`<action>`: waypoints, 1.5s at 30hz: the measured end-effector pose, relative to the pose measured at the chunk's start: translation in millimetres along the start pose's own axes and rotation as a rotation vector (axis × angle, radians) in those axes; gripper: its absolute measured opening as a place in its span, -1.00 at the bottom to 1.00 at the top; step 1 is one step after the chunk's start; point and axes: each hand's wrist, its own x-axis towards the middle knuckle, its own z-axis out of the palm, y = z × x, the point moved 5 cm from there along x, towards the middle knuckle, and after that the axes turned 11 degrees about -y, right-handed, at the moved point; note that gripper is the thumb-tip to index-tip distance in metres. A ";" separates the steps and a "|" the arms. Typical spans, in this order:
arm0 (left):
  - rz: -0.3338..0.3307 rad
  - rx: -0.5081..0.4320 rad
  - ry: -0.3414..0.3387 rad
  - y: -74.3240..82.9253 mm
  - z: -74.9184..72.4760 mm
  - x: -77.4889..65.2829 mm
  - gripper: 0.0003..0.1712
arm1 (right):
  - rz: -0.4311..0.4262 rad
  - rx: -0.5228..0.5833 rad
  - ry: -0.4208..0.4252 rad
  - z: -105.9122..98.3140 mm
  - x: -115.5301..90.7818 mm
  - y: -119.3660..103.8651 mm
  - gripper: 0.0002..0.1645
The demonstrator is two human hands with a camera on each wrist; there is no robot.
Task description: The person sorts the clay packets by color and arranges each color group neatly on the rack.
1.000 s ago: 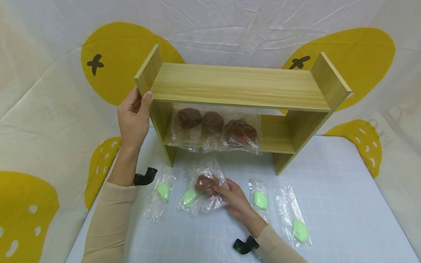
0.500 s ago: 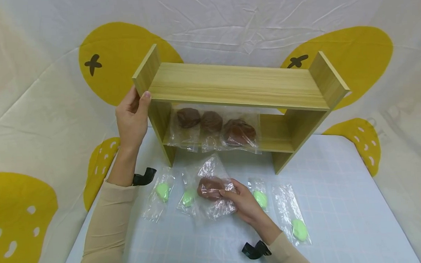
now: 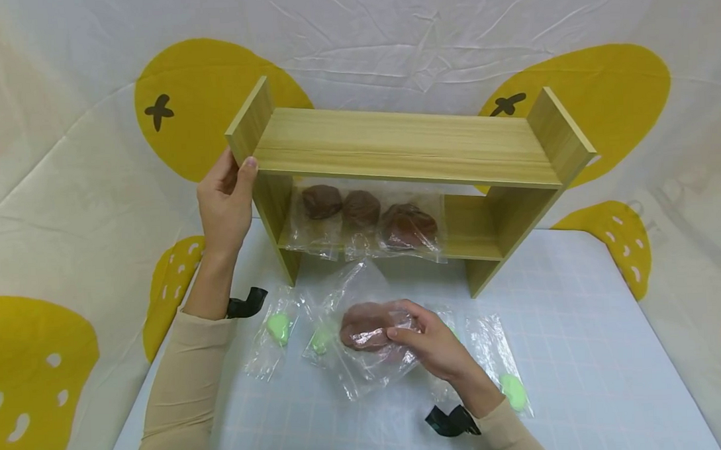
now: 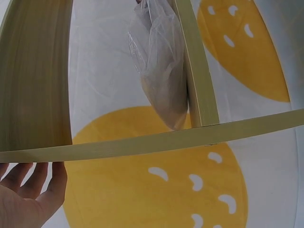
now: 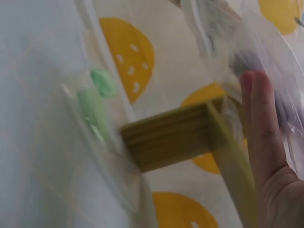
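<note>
My left hand (image 3: 225,200) grips the upper left side panel of a two-tier wooden shelf (image 3: 405,144); in the left wrist view its fingertips meet the panel's edge. My right hand (image 3: 439,345) holds a clear plastic bag with a brown lump (image 3: 364,327) in it, thumb on the near side, over the table in front of the shelf. Its other fingers are partly hidden by the bag. On the lower tier, three clear bags with brown lumps (image 3: 322,202) stand side by side, filling the left and middle.
Several clear bags with light green lumps lie on the pale checked table (image 3: 609,349): one bag (image 3: 278,328) at left, another (image 3: 513,392) at right, others partly covered by the held bag and right hand. A cloth with yellow shapes (image 3: 577,111) hangs behind.
My right hand has moved to the right with the bagged brown lump, which appears larger and now covers more of a green-lump bag. The left hand stays on the shelf.
</note>
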 end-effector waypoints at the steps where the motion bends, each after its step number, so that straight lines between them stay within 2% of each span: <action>1: 0.001 -0.002 0.000 0.1 0.0 0.0 -0.57 | -0.016 0.014 -0.006 -1.3 -1.0 -4.5 -0.52; 5: 0.001 -0.004 0.000 0.2 0.1 -0.1 -0.56 | -0.085 0.051 -0.002 -10.9 -5.5 -22.3 -0.49; 9: -0.005 0.007 -0.001 0.4 0.5 -0.2 -0.57 | -0.148 0.077 0.042 -25.4 -9.9 -38.3 -0.45; 13: -0.011 0.016 -0.005 0.3 1.1 -0.3 -0.57 | -0.184 0.079 0.104 -40.9 -13.2 -51.7 -0.42; 17: -0.011 0.007 -0.007 -0.5 1.0 -0.4 -0.57 | -0.225 0.076 0.205 -55.7 -16.3 -62.4 -0.42; 23: -0.008 0.001 -0.006 -1.0 0.7 -0.1 -0.57 | -0.303 0.183 0.359 -73.8 -21.9 -69.6 -0.52; 28: -0.012 0.009 -0.005 -0.6 0.6 -0.5 -0.57 | -0.376 0.293 0.412 -86.7 -23.2 -72.1 -0.59; 34: -0.018 0.007 -0.010 -0.8 1.9 -0.3 -0.57 | -0.348 0.366 0.511 -97.8 -28.3 -69.7 -0.67; 39: -0.024 0.011 -0.003 -2.6 1.0 0.2 -0.58 | -0.333 0.410 0.517 -98.4 -31.7 -69.9 -0.73; 43: -0.012 0.015 -0.001 -2.9 -0.2 0.9 -0.58 | -0.385 0.484 0.486 -96.2 -36.5 -71.5 -0.72; 45: -0.012 0.007 -0.002 -2.5 -0.1 1.0 -0.58 | -0.423 0.568 0.454 -94.9 -39.9 -70.7 -0.70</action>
